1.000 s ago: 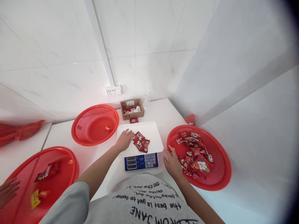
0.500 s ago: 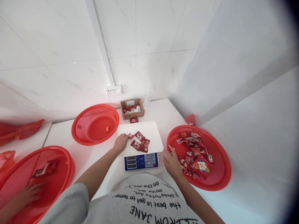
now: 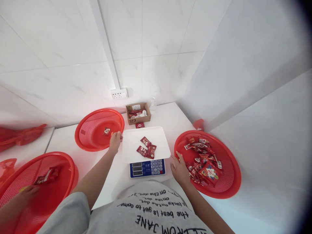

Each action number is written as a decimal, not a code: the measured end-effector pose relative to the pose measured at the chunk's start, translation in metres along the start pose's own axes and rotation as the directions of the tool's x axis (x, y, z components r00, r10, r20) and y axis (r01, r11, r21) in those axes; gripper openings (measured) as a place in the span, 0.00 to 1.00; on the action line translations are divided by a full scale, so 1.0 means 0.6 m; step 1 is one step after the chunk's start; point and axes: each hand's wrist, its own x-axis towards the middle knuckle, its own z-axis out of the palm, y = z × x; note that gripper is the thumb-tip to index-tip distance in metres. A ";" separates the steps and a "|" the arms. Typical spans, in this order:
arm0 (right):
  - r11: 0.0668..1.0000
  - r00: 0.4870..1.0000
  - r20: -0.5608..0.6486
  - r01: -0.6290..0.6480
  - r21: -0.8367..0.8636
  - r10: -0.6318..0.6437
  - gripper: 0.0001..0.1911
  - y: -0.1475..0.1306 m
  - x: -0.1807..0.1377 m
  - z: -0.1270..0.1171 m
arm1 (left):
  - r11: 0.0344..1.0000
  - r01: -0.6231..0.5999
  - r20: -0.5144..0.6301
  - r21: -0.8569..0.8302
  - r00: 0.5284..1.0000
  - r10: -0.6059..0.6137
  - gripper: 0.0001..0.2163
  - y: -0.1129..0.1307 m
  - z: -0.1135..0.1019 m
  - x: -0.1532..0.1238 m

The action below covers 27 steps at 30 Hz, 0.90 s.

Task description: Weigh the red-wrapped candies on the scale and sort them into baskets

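Head camera view: three dark red printed packets (image 3: 151, 151) lie close together on the white tray (image 3: 130, 139) of a blue-panelled digital scale (image 3: 147, 169). Just off the tray's left edge, the left hand (image 3: 116, 140) hangs beside a red mesh basket (image 3: 84, 141), fingers curled; whether they pinch anything cannot be told. Two small wrapped pieces (image 3: 106, 131) lie inside that basket, one close to the hand. Judging by how things lie, the handling looks partway along: two pieces in the basket, three packets left on the tray. The right hand (image 3: 180, 169) rests at the rim of a fuller red basket (image 3: 230, 182), thumb and forefinger apart; whether they close on the rim is unclear. Its heap of red snack packets (image 3: 209, 172) is the largest in view. Behind the scale, a single packet (image 3: 139, 125) sits before a cardboard box (image 3: 136, 121) holding more. At far left, another person's hand (image 3: 28, 193), blurred, dips into a nearer basket (image 3: 50, 198).
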 end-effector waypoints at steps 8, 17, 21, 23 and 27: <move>1.000 1.000 -0.007 0.000 0.000 0.000 0.23 0.004 0.001 0.004 | 0.748 -0.660 0.631 0.071 0.610 0.479 0.22 0.034 0.081 -0.101; 1.000 1.000 -0.015 0.013 0.007 -0.013 0.22 0.006 0.000 0.006 | 0.970 -0.243 0.402 0.021 0.890 0.214 0.12 0.024 0.073 -0.089; 1.000 1.000 -0.016 0.021 0.012 -0.020 0.22 0.005 0.000 0.005 | 0.990 0.045 0.150 -0.135 0.988 -0.024 0.09 0.005 0.044 -0.050; 1.000 1.000 -0.007 0.017 0.008 -0.017 0.22 0.003 0.001 0.003 | 0.972 0.120 0.055 -0.203 0.992 -0.111 0.10 -0.003 0.021 -0.024; 1.000 1.000 0.008 -0.002 -0.016 0.002 0.23 0.001 0.001 0.002 | 0.929 0.182 -0.102 -0.321 0.969 -0.225 0.15 -0.014 -0.019 0.012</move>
